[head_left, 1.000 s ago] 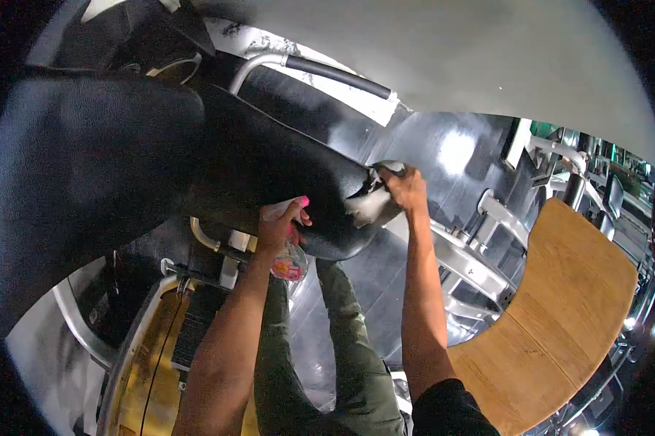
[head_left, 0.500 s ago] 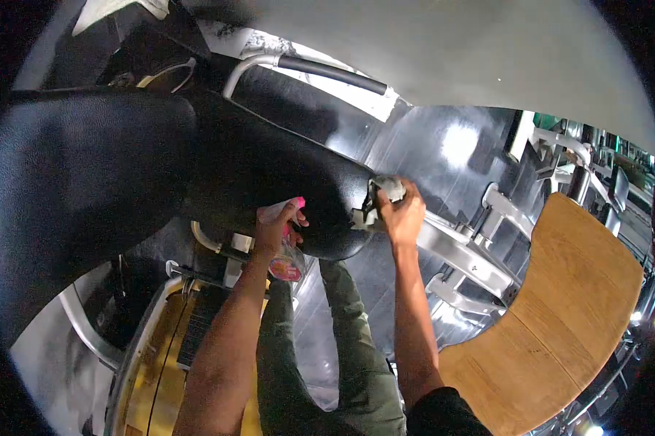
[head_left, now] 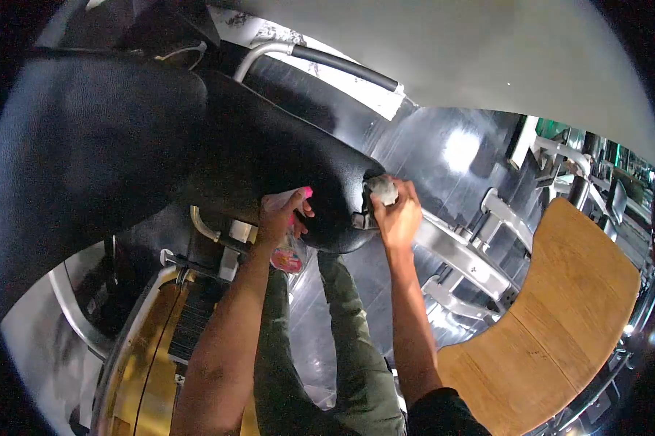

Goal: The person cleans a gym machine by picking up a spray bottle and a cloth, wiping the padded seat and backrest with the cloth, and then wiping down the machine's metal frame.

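My left hand is wrapped round the neck of a clear spray bottle with a pink trigger head and a pink label. It hangs by the near edge of a black padded seat. In my right hand is a crumpled greyish cloth, pinched between thumb and fingers. The cloth is at the rounded right end of the seat, beside a small metal bracket. Whether the cloth presses on the bracket or only on the padding, I cannot tell.
A black backrest pad adjoins the seat on the left. Behind is a bent handle with a black grip. On the right are a silver machine frame and a curved wooden top. A yellow-topped unit stands lower left.
The seat and backrest sit slightly higher in view. My right hand and the cloth have shifted slightly at the seat's end. Both hands keep their hold.
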A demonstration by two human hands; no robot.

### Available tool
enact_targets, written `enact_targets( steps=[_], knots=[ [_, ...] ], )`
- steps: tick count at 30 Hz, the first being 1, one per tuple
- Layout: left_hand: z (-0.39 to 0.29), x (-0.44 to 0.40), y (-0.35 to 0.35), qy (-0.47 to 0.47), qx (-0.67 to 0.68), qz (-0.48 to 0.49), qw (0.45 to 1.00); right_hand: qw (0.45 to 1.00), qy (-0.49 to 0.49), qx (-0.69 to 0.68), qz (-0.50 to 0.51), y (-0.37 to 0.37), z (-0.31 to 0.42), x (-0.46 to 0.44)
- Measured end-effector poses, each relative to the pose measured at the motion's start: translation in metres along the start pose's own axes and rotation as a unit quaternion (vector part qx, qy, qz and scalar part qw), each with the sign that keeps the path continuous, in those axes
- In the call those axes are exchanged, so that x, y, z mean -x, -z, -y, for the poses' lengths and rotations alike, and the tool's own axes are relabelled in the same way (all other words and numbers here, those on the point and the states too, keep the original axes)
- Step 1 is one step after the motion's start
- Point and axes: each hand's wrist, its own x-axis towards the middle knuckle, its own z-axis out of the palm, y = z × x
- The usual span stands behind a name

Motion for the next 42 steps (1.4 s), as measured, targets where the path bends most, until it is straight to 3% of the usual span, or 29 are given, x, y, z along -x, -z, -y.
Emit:
enact_targets(
  steps=[4,6,8,10,12,17,20,21,23,26,27,29,35,42],
  knots=[
    [-0.002,0.002,-0.002,0.005,0.011,-0.013,1.0,1.0,0.013,-0.015,0.022,-0.01,0.014,0.017],
    [-0.003,0.002,-0.001,0.004,-0.002,0.013,1.0,0.997,0.072,0.007,0.029,-0.019,0.004,0.034],
    [-0.005,0.006,-0.004,-0.002,0.003,0.008,1.0,0.986,0.097,-0.008,0.138,-0.013,0.004,0.05],
    [-0.004,0.006,-0.004,-0.011,0.007,0.002,1.0,0.984,0.109,-0.028,0.139,-0.008,-0.003,0.048],
    [0.003,0.002,-0.002,-0.03,0.01,0.005,0.999,0.991,0.07,0.039,0.104,-0.005,-0.004,0.036],
    [0.009,-0.001,0.001,-0.035,0.035,0.032,0.998,0.995,0.074,-0.013,0.066,-0.023,0.001,0.059],
    [0.008,0.001,0.0,-0.033,0.043,0.03,0.998,0.968,0.214,0.058,0.121,-0.034,-0.009,0.099],
    [0.007,0.002,0.0,-0.032,0.048,0.026,0.998,0.967,0.217,0.058,0.122,-0.032,-0.008,0.104],
    [0.004,0.005,-0.001,-0.035,0.052,0.029,0.998,0.973,0.116,0.015,0.198,-0.028,-0.009,0.11],
    [0.005,0.003,0.001,-0.038,0.032,0.041,0.998,0.973,0.059,-0.016,0.221,-0.032,0.005,0.105],
    [0.002,0.003,0.001,-0.039,0.006,0.05,0.998,0.974,0.057,-0.015,0.22,-0.039,0.007,0.106],
    [-0.001,0.006,-0.001,-0.044,0.009,0.043,0.998,0.972,0.184,0.013,0.148,-0.056,0.01,0.107],
    [0.004,0.006,0.0,-0.05,0.039,0.04,0.997,0.956,0.189,0.07,0.214,-0.028,0.004,0.113],
    [0.005,0.003,0.003,-0.035,0.037,0.046,0.998,0.982,0.112,0.042,0.149,-0.033,-0.015,0.132]
  ],
)
